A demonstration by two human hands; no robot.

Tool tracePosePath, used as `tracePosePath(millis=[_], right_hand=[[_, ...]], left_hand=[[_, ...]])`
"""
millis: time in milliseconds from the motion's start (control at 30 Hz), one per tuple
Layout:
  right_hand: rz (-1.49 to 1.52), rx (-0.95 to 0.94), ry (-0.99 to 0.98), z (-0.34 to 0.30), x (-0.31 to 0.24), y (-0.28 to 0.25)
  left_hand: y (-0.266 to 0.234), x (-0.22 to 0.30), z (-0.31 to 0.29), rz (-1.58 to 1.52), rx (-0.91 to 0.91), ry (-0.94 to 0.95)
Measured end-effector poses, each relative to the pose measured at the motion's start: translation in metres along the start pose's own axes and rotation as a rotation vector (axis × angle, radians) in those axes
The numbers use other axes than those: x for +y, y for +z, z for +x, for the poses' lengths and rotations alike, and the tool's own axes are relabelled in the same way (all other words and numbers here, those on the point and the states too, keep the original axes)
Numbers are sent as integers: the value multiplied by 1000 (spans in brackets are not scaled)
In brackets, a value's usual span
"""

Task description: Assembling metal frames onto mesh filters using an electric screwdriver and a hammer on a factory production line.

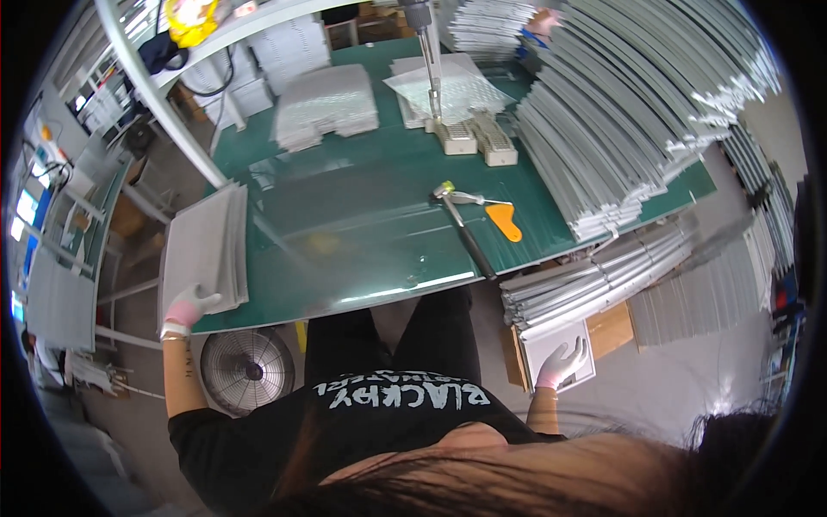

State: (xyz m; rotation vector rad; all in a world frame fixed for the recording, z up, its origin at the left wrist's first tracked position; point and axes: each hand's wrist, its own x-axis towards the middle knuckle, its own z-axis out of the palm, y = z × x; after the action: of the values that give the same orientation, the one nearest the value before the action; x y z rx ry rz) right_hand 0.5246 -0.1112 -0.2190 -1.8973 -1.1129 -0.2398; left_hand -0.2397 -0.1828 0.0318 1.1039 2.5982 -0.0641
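Observation:
My left hand (191, 307), in a white and pink glove, lies at the near end of a stack of thin white sheets (205, 241) on the table's left edge. Its thumb stands apart from the fingers, and nothing lifted shows in it. My right hand (562, 365), gloved the same way, is off the table on the right with its fingers spread and nothing in them. Below it is a shallow white tray-like piece (577, 338) beside cardboard. A hammer (465, 233), a screwdriver (468, 198) and an orange scraper (505, 222) lie on the green table (336, 233).
Tall piles of grey-white metal panels (603, 129) fill the table's right side. Toward the back stand a hanging power screwdriver (428, 60), two beige blocks (458, 140) and a sheet stack (327, 102). Bundled strips (594, 274) sit low right; a floor fan (248, 370) is low left.

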Motion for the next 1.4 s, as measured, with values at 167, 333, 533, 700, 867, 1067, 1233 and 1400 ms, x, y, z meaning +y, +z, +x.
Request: tracePosePath(millis=[167,333,533,700,867,1067,1233,1400], right_hand=[[197,-110,-449,28,-114,20],[339,-300,-632,30,-191,36],[422,-465,-666,11,-240,50],[451,-593,-652,-9,-250,53],[506,-650,-668,-20,-253,55],[502,-631,-682,-13,-255,49],[695,-527,-817,-4,-332,42],[553,-780,-1036,-16,-434,86]], left_hand=[[-36,6,-13,-89,-28,-87],[-48,33,-30,139,-98,-47],[-29,-15,-13,55,61,25],[-13,0,-37,214,115,-159],[25,-49,-27,-205,115,-139],[-4,-69,-54,-1078,534,1],[-1,74,-118,-367,796,468],[72,216,-87,-65,298,556]])
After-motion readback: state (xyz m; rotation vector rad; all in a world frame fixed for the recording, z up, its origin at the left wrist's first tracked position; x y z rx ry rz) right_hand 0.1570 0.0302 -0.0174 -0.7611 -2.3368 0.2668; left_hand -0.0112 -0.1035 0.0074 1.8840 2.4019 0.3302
